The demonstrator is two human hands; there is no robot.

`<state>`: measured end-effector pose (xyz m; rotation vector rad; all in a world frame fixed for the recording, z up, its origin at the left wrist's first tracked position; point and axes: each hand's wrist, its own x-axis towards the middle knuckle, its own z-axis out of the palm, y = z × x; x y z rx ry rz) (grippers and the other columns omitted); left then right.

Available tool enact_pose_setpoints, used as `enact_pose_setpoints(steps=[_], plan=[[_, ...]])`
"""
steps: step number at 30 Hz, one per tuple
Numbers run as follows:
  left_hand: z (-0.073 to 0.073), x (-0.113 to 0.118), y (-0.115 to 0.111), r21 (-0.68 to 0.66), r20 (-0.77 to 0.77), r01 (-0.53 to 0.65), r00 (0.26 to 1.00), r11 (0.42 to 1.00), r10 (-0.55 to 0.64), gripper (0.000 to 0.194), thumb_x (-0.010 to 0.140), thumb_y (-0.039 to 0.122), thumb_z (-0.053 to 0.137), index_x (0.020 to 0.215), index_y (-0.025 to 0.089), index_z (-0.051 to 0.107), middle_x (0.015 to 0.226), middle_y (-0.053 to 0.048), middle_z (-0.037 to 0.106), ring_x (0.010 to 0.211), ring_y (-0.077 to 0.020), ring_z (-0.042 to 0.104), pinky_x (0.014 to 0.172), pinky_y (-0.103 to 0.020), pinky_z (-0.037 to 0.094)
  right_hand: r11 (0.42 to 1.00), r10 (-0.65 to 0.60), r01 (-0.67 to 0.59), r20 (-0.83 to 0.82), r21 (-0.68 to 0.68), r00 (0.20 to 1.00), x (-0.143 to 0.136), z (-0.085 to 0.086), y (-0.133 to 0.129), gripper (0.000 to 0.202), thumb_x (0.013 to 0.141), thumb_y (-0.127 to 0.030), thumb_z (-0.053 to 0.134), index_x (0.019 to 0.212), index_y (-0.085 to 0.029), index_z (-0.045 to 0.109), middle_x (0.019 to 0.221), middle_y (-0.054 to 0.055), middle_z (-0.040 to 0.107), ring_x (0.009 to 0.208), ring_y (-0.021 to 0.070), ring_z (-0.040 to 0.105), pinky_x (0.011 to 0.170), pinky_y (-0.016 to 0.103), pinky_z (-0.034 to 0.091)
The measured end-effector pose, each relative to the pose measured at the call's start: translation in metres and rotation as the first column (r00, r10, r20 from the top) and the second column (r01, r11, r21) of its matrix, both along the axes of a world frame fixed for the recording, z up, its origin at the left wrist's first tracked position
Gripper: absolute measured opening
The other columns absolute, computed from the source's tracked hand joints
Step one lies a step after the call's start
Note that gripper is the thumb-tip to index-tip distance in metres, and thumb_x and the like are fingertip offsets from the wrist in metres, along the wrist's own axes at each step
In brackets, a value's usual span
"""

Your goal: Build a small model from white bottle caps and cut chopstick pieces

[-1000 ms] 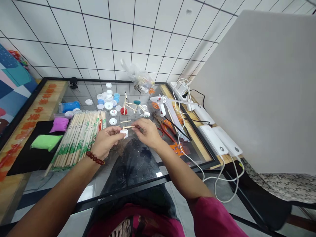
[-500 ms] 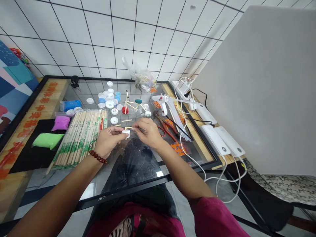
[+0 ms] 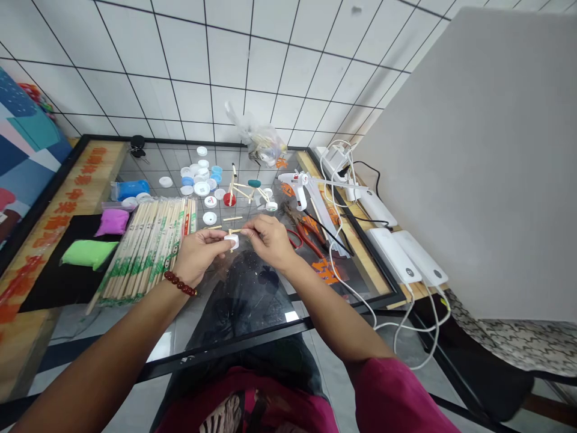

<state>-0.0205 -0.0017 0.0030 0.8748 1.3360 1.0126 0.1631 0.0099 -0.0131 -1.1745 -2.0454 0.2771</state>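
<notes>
Between the fingers of my left hand [image 3: 202, 252] is a white bottle cap [image 3: 231, 242], with a short wooden stick standing up along it. My right hand [image 3: 267, 240] pinches the end of another short wooden stick [image 3: 236, 231], which lies crosswise against the top of the upright one. Whether the two sticks are joined cannot be made out. Just beyond my hands, loose cut sticks [image 3: 232, 219] lie on the glass tabletop [image 3: 234, 313]. Behind them stands a small bicycle-like model [image 3: 246, 191] made of sticks and caps, with a red cap and a dark green piece on it.
Wrapped chopsticks [image 3: 146, 252] lie left, beside green clay [image 3: 88, 254], purple clay [image 3: 112, 221] and a blue packet [image 3: 131, 190]. Several bottle caps [image 3: 201, 188] are scattered behind. At right are a white glue gun [image 3: 298, 187], red-handled pliers [image 3: 311, 239], glue sticks [image 3: 322, 213] and trailing white cables [image 3: 356, 294].
My hands stay almost in place, still holding the cap and the crosswise stick. The whole view has shifted very slightly.
</notes>
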Motion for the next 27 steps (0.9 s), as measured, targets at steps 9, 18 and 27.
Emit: enact_pose_setpoints(steps=[9,18,27], plan=[[0.0044,0.0029,-0.0018,0.007,0.011,-0.018,1.0,1.0,0.018,0.041,0.04,0.027,0.091,0.072,0.012,0.07,0.069,-0.002,0.068,0.057,-0.0099,0.055,0.052,-0.024,0.043,0.997,-0.063,0.069,0.128,-0.042,0.99,-0.0029,0.0012,-0.0009,0.021,0.099,-0.028,0.056,0.085,-0.019,0.067,0.083,0.005,0.067,0.079,0.0181,0.059,0.075,0.03,0.038],[0.0054,0.0018,-0.0022,-0.005,0.008,-0.003,1.0,1.0,0.003,0.041,0.041,0.028,0.091,0.073,0.012,0.07,0.07,-0.003,0.068,0.057,-0.0107,0.055,0.053,-0.025,0.042,0.998,-0.061,0.061,0.004,-0.029,0.998,-0.0036,-0.0007,0.0,0.025,0.101,-0.029,0.051,0.083,-0.019,0.066,0.078,0.004,0.065,0.076,0.0167,0.058,0.073,0.028,0.04],[0.005,0.0021,-0.0021,-0.011,0.002,-0.001,1.0,1.0,0.001,0.041,0.042,0.029,0.092,0.073,0.012,0.07,0.071,-0.003,0.069,0.057,-0.0105,0.055,0.053,-0.025,0.042,0.997,-0.072,0.073,0.053,-0.017,0.996,-0.0031,-0.0025,0.0012,0.024,0.1,-0.031,0.053,0.085,-0.02,0.068,0.079,0.004,0.066,0.076,0.0168,0.059,0.074,0.028,0.04]])
